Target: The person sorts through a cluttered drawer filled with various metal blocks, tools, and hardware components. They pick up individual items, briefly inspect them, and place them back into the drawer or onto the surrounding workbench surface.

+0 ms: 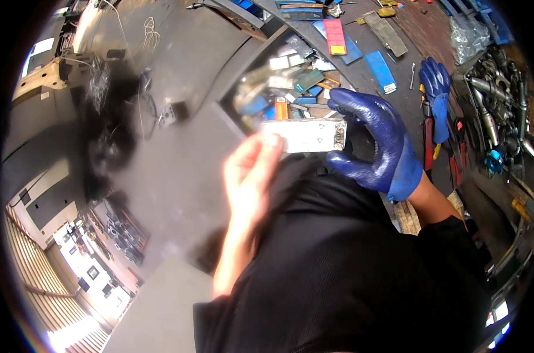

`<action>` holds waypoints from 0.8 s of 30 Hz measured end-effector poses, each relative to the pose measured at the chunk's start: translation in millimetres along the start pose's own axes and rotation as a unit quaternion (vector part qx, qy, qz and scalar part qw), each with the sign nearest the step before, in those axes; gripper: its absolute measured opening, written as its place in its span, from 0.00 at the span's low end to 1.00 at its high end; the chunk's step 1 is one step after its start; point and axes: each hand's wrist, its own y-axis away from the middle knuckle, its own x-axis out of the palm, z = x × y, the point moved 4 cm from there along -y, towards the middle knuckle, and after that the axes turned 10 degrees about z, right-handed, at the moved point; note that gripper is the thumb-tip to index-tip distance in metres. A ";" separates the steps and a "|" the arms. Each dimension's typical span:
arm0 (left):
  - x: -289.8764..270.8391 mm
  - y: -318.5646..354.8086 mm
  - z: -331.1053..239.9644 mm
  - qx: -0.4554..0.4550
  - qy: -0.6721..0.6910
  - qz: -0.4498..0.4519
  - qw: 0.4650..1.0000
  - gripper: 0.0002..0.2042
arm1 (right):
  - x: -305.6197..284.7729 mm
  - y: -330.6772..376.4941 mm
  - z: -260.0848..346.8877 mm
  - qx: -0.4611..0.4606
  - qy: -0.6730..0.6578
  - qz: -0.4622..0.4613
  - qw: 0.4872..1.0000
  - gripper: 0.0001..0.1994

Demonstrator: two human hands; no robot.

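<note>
My bare left hand (pixel 252 170) pinches the left end of a flat, pale rectangular plastic case (pixel 305 136) between thumb and fingers. Small triangular shapes show on the case's face, and a dark patterned label sits at its right end. My right hand (pixel 376 141) wears a blue coated glove. Its thumb and fingers are spread apart around the case's right end, with a gap visible between them. Just beyond the case lies an open drawer (pixel 234 117) filled with many small flat boxes, among them an orange box (pixel 280 109) and a dark green box (pixel 309 80).
On the bench to the right lie a red box (pixel 335 36), a blue box (pixel 380 72) and a spare blue glove (pixel 436 97). Red-handled pliers (pixel 428 144) lie near it. A bin of metal tool parts (pixel 491 94) stands at far right. Grey floor (pixel 167 170) stretches left.
</note>
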 end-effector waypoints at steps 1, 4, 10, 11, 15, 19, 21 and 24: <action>-0.1 2.6 -2.0 0.005 0.003 -0.003 1.000 0.10 | -0.6 1.0 -0.5 0.034 -0.077 0.012 0.996 0.34; -1.6 5.1 -2.0 0.007 0.003 0.004 1.000 0.10 | 0.3 2.3 1.2 0.067 -0.199 0.013 0.978 0.26; -6.1 7.2 0.7 0.002 0.031 0.026 0.999 0.13 | 17.3 5.5 -10.9 0.155 -0.418 0.025 0.895 0.14; -5.4 7.7 0.3 0.001 0.029 0.025 0.999 0.13 | 17.2 5.2 -11.6 0.168 -0.420 0.035 0.891 0.14; -9.0 6.4 3.5 -0.022 -0.010 0.026 0.999 0.14 | 16.9 7.8 -23.2 0.207 -0.399 0.051 0.892 0.11; -7.4 -0.6 9.8 -0.025 -0.119 -0.028 0.992 0.16 | 26.8 7.7 -33.9 0.260 -0.378 0.062 0.886 0.10; -24.9 -9.5 24.1 -0.024 -0.192 -0.056 0.979 0.19 | 38.6 13.3 -55.2 0.303 -0.374 0.054 0.875 0.12; -51.0 -11.6 36.8 -0.047 -0.206 -0.104 0.972 0.22 | 84.2 24.7 -100.5 0.331 -0.455 0.024 0.826 0.14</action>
